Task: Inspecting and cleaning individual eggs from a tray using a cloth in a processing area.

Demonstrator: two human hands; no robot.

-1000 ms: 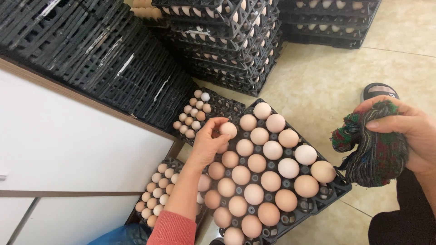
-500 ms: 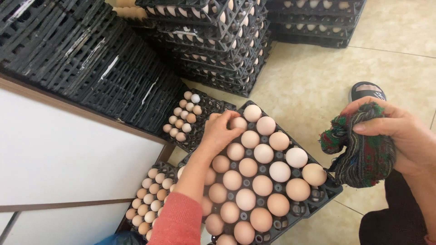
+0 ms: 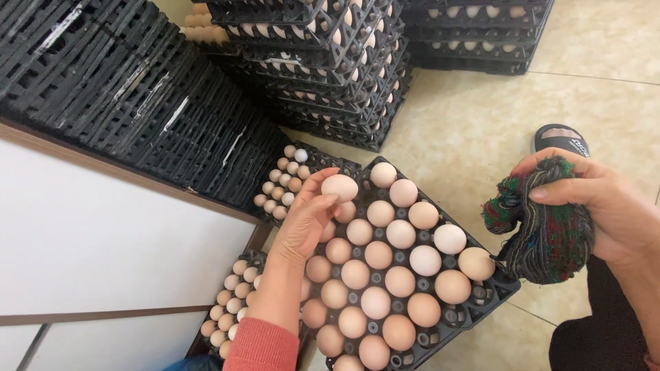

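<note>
Beige tiled floor [image 3: 474, 130] underfoot, with white panel [image 3: 89, 254] at 9 o'clock.

Left hand [image 3: 306, 220]: fingers pinching one pale tan egg [image 3: 339, 187], held just above the 11 o'clock corner of a black plastic egg tray [image 3: 481, 302]. Tray filled with rows of tan and pinkish eggs [image 3: 385, 275]; a few cells vacant along the 4 o'clock edge. Coral knitted sleeve [image 3: 265, 350] at the wrist.

Right hand [image 3: 605, 206]: at 3 o'clock, well apart from the held egg, fingers curled tight around a bunched, dark green, red and black woven cloth [image 3: 543, 227]. Cloth hanging just beside the tray's 3 o'clock corner.

Two lower trays of smaller eggs [image 3: 282, 182] partly under the main tray, at 10 and 7 o'clock. Stacks of empty black trays [image 3: 151, 103] at 11 o'clock, several bearing thin white strips; stacks of filled trays [image 3: 323, 48] at 12 o'clock. Dark sandal [image 3: 562, 139] at 2 o'clock, beyond the right hand.
</note>
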